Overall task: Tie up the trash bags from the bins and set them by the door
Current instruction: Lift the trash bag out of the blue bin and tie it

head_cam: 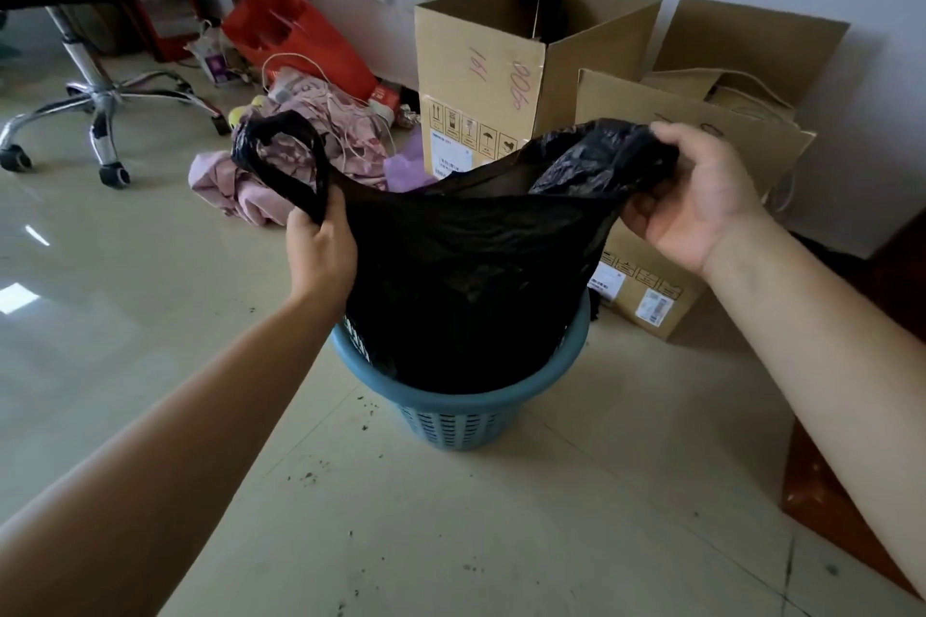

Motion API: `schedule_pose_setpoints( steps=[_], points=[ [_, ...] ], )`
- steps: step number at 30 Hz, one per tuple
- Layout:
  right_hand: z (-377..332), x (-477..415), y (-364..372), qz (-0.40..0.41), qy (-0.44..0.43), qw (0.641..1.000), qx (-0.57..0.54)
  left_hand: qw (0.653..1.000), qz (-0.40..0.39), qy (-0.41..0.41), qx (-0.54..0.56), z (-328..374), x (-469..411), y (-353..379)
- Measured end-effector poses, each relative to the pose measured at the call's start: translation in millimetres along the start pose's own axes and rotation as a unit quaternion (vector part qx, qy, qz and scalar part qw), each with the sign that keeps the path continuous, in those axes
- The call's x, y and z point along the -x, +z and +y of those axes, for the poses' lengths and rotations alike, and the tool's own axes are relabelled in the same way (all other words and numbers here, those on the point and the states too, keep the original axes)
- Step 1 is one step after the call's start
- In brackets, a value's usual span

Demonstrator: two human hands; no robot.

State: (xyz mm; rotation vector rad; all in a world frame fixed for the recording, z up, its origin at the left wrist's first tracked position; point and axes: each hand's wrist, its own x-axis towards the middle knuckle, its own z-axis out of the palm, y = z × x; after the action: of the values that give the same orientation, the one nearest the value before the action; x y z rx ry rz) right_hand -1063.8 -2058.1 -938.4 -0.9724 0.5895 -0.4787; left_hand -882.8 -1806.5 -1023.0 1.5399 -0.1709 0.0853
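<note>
Our fingers [656, 210] close on the 2 handles of the black trash bag [466, 276]: left hand [320, 246] on one loop, right hand [701, 200] on the other. We hold the bag with its bottom inside the blue bin [451, 408].

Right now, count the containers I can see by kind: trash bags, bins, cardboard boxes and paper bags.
Black trash bag: 1
Blue bin: 1
Cardboard boxes: 3, the tall open one, the one behind the right hand, the far one
Brown paper bag: 1
Total: 6
</note>
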Motion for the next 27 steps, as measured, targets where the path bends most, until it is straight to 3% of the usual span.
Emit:
schedule_pose_setpoints(
  steps=[1, 2, 3, 4, 5, 6, 7, 8, 9, 10, 11, 14, 15, 17, 21, 23, 27],
  points=[
    [0.4, -0.9, -3.3, 0.018, -0.002, 0.996, 0.092, 1.0, 0.006, 0.014, -0.017, 1.7, 0.6, -1.2],
    [1.6, -2.4, -8.6, 0.037, -0.027, 0.966, 0.256, 0.998, 0.011, 0.035, -0.054, 2.1, 1.5, -2.3],
    [3.9, -7.1, -15.9, 0.061, -0.08, 0.884, 0.457, 0.992, 0.013, 0.055, -0.11, 3.1, 3.9, -3.0],
    [4.9, -13.0, -22.6, 0.094, -0.172, 0.768, 0.609, 0.985, 0.011, 0.071, -0.159, 3.6, 5.6, -3.1],
    [3.7, -14.1, -20.4, 0.114, -0.252, 0.714, 0.643, 0.979, 0.002, 0.083, -0.185, 5.0, 7.8, -2.4],
    [-1.6, -12.2, -13.0, 0.115, -0.309, 0.737, 0.591, 0.978, -0.011, 0.089, -0.186, 4.9, 7.8, -1.4],
    [-8.6, -9.2, -2.5, 0.087, -0.303, 0.843, 0.436, 0.98, -0.026, 0.091, -0.173, 5.5, 7.6, -0.2],
    [-16.4, -3.6, 7.6, 0.021, -0.27, 0.92, 0.284, 0.985, -0.036, 0.083, -0.144, 5.6, 5.6, 1.1],
    [-20.7, 1.3, 15.9, -0.049, -0.224, 0.965, 0.128, 0.992, -0.048, 0.062, -0.098, 6.1, 4.0, 2.0],
    [-21.5, 4.0, 20.5, -0.104, -0.199, 0.974, 0.026, 0.997, -0.057, 0.03, -0.047, 6.4, 3.4, 3.4],
    [-19.0, 5.7, 24.2, -0.118, -0.19, 0.975, -0.006, 0.998, -0.064, -0.003, -0.005, 7.6, 5.0, 4.8],
    [25.3, -2.2, 16.1, 0.001, -0.171, 0.957, 0.236, 0.995, -0.081, -0.051, 0.038, 2.9, 8.7, 5.6],
    [44.9, -3.1, 10.1, 0.013, -0.155, 0.933, 0.326, 0.994, -0.086, -0.057, 0.036, -0.4, 9.8, 5.1],
    [66.0, -11.5, -3.5, -0.007, -0.149, 0.904, 0.4, 0.992, -0.084, -0.08, 0.039, -3.6, 12.1, 4.1],
    [75.8, -16.9, 4.6, -0.109, -0.09, 0.917, 0.373, 0.981, -0.095, -0.143, 0.089, -2.8, 17.5, 1.5],
    [78.1, -23.0, 17.6, -0.062, -0.102, 0.92, 0.374, 0.976, -0.1, -0.155, 0.114, 2.8, 18.6, 0.5],
    [56.0, -34.9, 53.8, 0.074, -0.175, 0.955, 0.229, 0.977, -0.03, -0.138, 0.162, 36.3, 5.5, 1.6]
  ],
)
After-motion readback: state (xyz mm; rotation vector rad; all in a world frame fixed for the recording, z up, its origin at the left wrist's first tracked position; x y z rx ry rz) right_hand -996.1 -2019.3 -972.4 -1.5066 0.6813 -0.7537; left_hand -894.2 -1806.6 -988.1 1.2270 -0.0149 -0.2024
